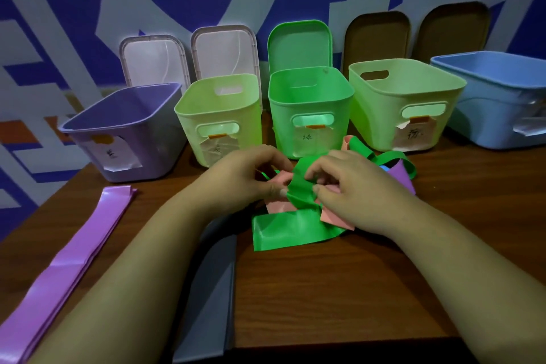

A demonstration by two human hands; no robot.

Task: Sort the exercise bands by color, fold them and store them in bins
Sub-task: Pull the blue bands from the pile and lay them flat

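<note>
Hands at centre of tangle. Left hand [242, 177] & right hand [351, 186] both pinch green band [295, 230], fingers [317, 170] curled close round a bunched fold. The band's tail lies flat on worktop [325, 289] just below the fingers. Pink band [279, 183] sits under the fingers, touching the green. Purple strip [401, 174] & blue scrap [383, 168] lie just right of the fingers, mixed w/ green loops.

Far left of the fingers: purple band [82, 248] laid out in flat layers, well apart from pile. Grey band [212, 289] below left fingers, partly under forearm.

Beyond the fingers, row of bins: purple bin [141, 139], pale green bins [218, 106], green bin [310, 103], blue bin [496, 103]. No band seen in any; bottoms mostly hidden.

Est. progress: early. Purple & grey lie sorted out; green prob. being worked free. Rest of sorting, final folding & all binning left.
</note>
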